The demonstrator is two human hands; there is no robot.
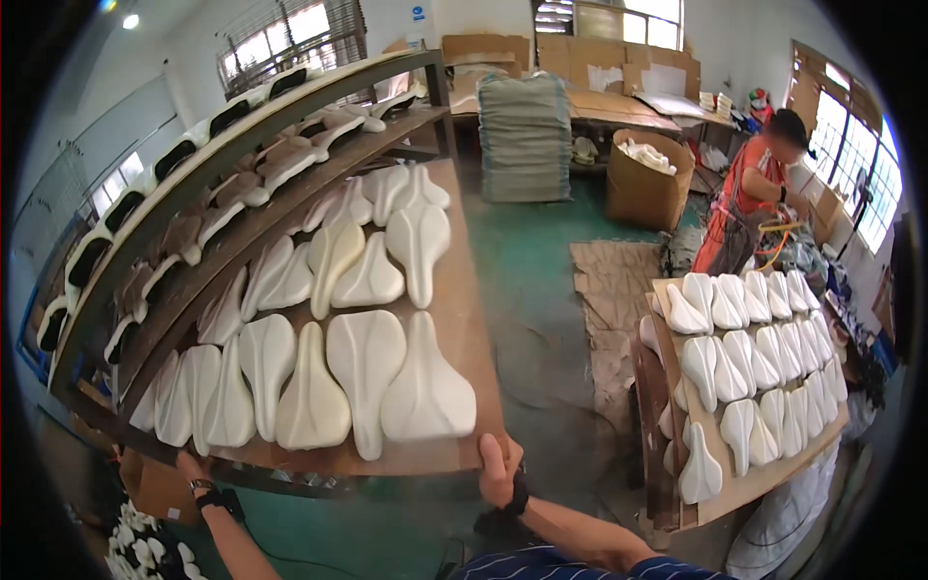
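Note:
A brown board [454, 290] carries rows of white bicycle saddle pads [423, 387], a few of them more cream-coloured. My right hand [500, 469] is closed on the board's near right corner, thumb on top. At the near left edge, my left hand [196, 472] grips the board from below, with its fingers mostly hidden. The board juts out of a dark metal rack [440, 82] on the left. Shelves above it hold black-and-white saddle pieces [177, 155] and brownish ones [246, 188].
To the right, another stack of boards bears white saddle pads [735, 362]. Behind it a person in orange [739, 203] works beside a window. A cardboard bin [648, 193], a wrapped stack [525, 135] and a brown floor sheet [604, 319] lie ahead. White pieces [145, 546] sit at lower left.

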